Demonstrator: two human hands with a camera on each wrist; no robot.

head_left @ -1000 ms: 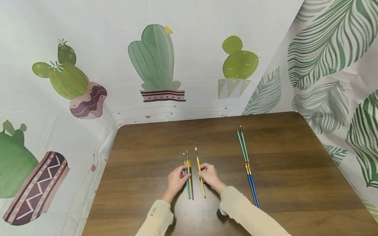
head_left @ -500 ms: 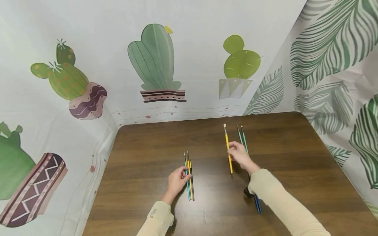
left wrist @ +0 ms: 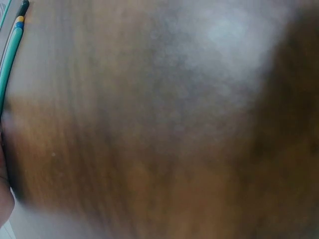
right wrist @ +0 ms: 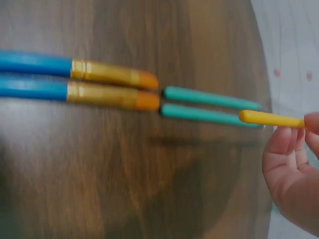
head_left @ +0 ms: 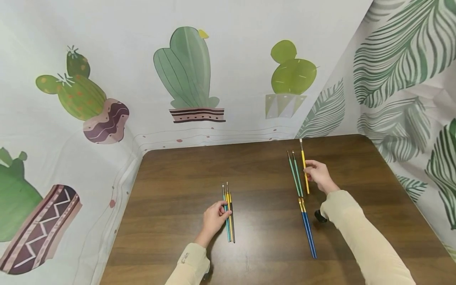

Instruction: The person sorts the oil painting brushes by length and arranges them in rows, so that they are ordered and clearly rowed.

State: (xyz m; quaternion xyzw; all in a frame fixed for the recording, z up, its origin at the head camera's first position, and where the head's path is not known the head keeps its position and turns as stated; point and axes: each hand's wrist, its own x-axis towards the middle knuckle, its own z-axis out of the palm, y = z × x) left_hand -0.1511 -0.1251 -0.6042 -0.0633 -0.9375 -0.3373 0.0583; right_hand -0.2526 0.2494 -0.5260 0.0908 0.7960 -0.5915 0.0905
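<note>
In the head view my right hand pinches a yellow paintbrush with pale bristles pointing to the far edge. The brush's rounded yellow end sticks out from the fingers in the right wrist view. Just left of it lie two green paintbrushes. Two blue paintbrushes with gold ferrules lie nearer, tips toward the green handles' ends. My left hand holds a small bundle of paintbrushes, teal, yellow and black, between thumb and fingers at mid-table. Its fingers partly hide the bundle.
The brown wooden table has rounded far corners. Behind it hangs a white cloth printed with cacti, and leaf-patterned cloth covers the right side. Bare tabletop lies between the left bundle and the blue and green brushes.
My right hand has carried the yellow paintbrush away from the bundle, rightward and toward the far edge, past the green brushes. The left hand has stayed at the bundle.
</note>
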